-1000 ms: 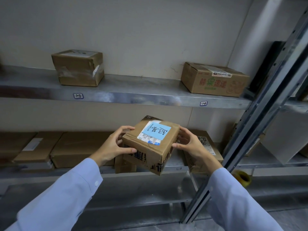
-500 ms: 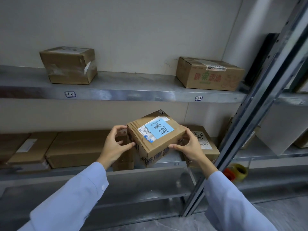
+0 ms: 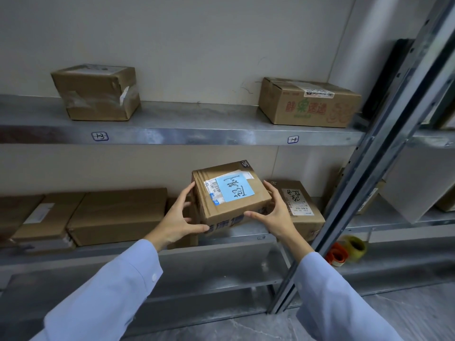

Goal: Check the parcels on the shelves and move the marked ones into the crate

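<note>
Holding a small brown cardboard parcel between both hands, at the front edge of the middle shelf — tilted, top face turned toward the camera. Cannot tell whether its underside touches the shelf. Gripped on its left side by the left hand, fingers spread and curled against the cardboard, thumb pressed to the lower front edge. Clamped on the right by the right hand, thumb along the front face, fingers wrapped round the far side. Marked on top with a pale blue note bearing dark handwriting, stuck over a white barcode label. Printed with blue characters along the front face — partly hidden by the thumbs. Just beside it on the right, another labelled parcel.
</note>
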A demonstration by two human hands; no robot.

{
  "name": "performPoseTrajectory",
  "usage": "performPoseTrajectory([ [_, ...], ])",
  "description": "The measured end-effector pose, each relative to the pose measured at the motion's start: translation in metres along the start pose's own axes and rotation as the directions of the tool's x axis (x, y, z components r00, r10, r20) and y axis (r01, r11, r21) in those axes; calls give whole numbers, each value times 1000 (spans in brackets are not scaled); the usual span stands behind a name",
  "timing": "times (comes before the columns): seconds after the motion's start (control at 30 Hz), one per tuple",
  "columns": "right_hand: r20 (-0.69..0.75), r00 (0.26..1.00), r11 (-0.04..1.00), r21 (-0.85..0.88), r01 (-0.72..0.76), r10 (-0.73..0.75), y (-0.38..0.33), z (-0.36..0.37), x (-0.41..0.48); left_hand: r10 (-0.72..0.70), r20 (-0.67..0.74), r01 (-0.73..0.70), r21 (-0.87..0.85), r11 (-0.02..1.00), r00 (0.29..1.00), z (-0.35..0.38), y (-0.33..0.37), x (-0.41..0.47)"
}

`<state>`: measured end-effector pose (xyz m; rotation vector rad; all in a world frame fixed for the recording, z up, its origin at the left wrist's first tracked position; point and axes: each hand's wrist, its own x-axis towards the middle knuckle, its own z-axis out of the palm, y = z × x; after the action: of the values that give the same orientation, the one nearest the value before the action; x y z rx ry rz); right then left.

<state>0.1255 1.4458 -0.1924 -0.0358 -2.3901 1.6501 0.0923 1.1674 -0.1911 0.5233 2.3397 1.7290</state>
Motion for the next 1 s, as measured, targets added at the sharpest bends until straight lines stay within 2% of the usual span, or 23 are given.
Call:
performPoseTrajectory([
  [0.23,62,998,996,-91,25,-19,-4,16,-4,56,-198,-64,-36,997,979,4,-6,0],
  [0.33,130,991,998,-68,18,-9,-7,16,-6,87,-250,-100,-38,994,964,0,-7,0],
  [0.73,247,968,999,47,27,-38,-24,-2,-6,110,-239,-129,-65,989,965,-30,-3,0],
  [1.0,147,984,994,-25,106,-101,-30,5,-4,108,-197,-127,-85,988,974,-41,-3,-5],
])
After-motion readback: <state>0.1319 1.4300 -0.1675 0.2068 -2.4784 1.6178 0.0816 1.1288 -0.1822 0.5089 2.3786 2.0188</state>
